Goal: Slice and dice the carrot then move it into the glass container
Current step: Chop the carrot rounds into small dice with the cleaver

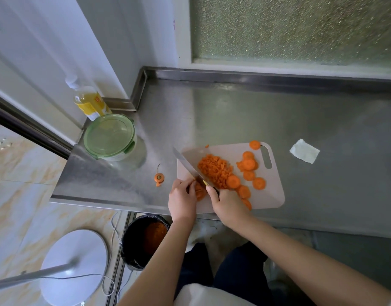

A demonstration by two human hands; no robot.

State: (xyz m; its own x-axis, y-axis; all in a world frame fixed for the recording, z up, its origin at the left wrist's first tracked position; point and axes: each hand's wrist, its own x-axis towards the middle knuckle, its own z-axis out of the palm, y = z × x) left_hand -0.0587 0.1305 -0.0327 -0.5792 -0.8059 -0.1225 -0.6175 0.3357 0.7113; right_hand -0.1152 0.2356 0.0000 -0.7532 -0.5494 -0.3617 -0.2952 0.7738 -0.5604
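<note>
Dicing roughly half done. Gripping knife (186,165) handle in curled right hand (228,203); pinning carrot strips (200,192) under bent left hand (182,195) fingertips. Beyond fingertips, diced pile (214,171); past it, round slices (248,164) uncut. Well left of fingers, glass container (109,136), lid on; transfer apparently not begun.

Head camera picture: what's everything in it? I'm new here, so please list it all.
counter: one, steel, centre
cutting board: one, pale, on counter
diced carrot: one pile, orange, mid-board
carrot rounds: several, orange, board's right
carrot strips: few, orange, board's near edge
carrot top: one, orange, left of board
knife: one, steel, over board's left
glass container: one, green lid, counter's left
bottle: one, yellow, behind container
paper scrap: one, white, right of board
bin: one, black, floor
left hand: one, holds carrot strips
right hand: one, grips knife
</note>
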